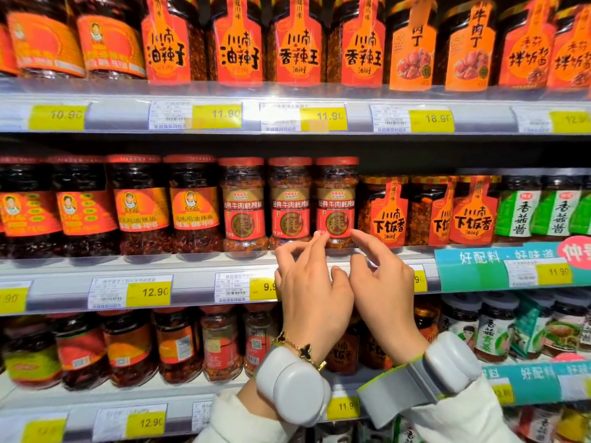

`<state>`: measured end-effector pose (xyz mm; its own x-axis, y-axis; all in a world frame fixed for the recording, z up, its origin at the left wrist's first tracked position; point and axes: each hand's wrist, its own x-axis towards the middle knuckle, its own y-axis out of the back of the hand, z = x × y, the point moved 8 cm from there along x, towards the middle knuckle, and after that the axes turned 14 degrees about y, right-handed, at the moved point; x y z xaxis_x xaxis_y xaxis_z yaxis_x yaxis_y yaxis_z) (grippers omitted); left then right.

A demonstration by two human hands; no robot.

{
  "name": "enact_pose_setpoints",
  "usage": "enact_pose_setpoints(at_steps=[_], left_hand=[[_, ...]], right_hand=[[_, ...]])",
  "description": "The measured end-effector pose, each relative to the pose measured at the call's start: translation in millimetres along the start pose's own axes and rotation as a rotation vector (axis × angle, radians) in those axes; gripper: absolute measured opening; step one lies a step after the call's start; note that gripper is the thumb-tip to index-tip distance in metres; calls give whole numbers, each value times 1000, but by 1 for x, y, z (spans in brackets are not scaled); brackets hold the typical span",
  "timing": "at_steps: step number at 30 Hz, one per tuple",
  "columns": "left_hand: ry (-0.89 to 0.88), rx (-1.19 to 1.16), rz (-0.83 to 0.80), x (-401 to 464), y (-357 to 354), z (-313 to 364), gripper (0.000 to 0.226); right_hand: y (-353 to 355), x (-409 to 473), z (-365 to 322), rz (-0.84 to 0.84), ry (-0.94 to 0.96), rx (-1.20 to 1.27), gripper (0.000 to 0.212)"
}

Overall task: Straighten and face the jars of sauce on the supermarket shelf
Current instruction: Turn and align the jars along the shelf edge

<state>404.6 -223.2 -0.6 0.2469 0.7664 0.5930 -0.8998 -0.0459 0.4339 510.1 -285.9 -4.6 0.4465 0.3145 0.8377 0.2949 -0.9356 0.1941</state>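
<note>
Fingertips of both hands flank the red-lidded glass jar with the red-and-gold label (336, 203), upright at twelve o'clock from my left hand (311, 290) and right hand (382, 284); fingers loosely spread, gripping nothing, both about equally near, I judge.

A supermarket aisle, sauce and condiment section. Three tiers of metal shelving (192, 270) packed with glass jars of chili sauce (244, 206) in tidy front-facing rows, same product repeated side by side. Clear plastic price rails along each shelf edge, carrying yellow price tags (148, 294) with printed figures such as 12.90 and 11.90, beside white barcode labels (107, 292). Teal promotional strip (479, 266) clipped to the middle shelf at the right, under green-labelled mushroom sauce jars (518, 212). Orange hang-tag labels on the top-shelf jars (236, 43), all printed in Chinese
</note>
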Motion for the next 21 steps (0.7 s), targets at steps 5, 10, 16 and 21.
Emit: enact_pose_setpoints(at_steps=[5, 10, 16, 21], left_hand=[[26, 19, 10, -2, 3, -1, 64], [0, 4, 61, -12, 14, -3, 58], [-8, -10, 126, -31, 24, -16, 38], [22, -25, 134, -43, 24, -42, 22]], right_hand=[[4, -6, -7, 17, 16, 47, 38], [8, -12, -12, 18, 61, 35, 38], [7, -36, -24, 63, 210, 68, 30], [-4, -56, -8, -21, 224, 55, 25]])
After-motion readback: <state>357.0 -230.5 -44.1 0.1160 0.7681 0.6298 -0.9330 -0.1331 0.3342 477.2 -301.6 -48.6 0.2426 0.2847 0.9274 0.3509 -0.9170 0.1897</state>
